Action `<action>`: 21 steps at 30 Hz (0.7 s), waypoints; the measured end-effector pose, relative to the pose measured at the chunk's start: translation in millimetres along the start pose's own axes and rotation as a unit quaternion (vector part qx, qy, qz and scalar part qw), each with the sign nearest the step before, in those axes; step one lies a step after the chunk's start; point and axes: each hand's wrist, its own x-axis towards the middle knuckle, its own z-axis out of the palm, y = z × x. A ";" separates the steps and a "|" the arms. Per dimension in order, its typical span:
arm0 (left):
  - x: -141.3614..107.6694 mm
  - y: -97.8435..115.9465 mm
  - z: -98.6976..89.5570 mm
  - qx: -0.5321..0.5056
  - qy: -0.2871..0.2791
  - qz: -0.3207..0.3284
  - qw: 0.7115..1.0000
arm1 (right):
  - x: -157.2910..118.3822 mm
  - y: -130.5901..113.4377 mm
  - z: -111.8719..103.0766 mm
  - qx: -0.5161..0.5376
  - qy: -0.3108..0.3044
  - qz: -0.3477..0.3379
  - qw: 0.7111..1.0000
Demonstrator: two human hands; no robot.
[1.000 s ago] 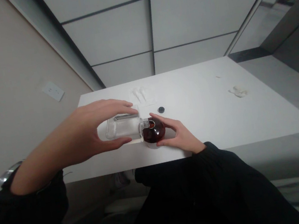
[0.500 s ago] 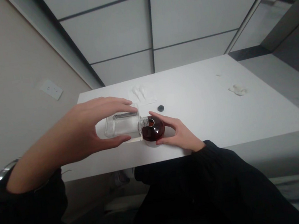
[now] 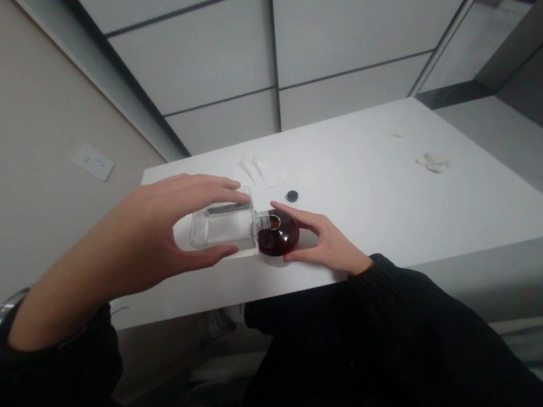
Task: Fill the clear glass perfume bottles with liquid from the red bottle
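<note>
My left hand [image 3: 168, 228] grips a clear square bottle [image 3: 229, 226] that lies on its side in the air, its threaded neck pointing right. That neck meets the open mouth of a round dark red-brown bottle [image 3: 281, 237]. Fingers and thumb of my right hand [image 3: 320, 240] hold the round bottle from its right side, above the white table. Just behind the bottles, a small black cap [image 3: 292, 196] lies on the table. Whether liquid passes between the two bottles is too small to tell.
The white table [image 3: 377, 202] has a clear plastic piece [image 3: 261, 170] near its back edge. Crumpled whitish material [image 3: 433, 162] and a tiny scrap [image 3: 397, 136] lie at the right. White panels stand behind the table; a wall with a socket [image 3: 94, 162] is at the left.
</note>
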 end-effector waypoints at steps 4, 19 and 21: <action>0.6 -0.2 -0.5 -0.002 -0.005 0.000 1.000 | 0.3 0.4 0.1 -0.001 0.001 -0.006 1.000; 3.3 -0.7 -2.2 0.010 -0.001 0.013 1.000 | 0.2 0.1 1.2 0.003 0.006 -0.009 1.000; 3.3 -1.0 -2.7 0.009 -0.001 0.015 1.000 | 0.3 -0.2 1.2 0.004 0.007 -0.008 1.000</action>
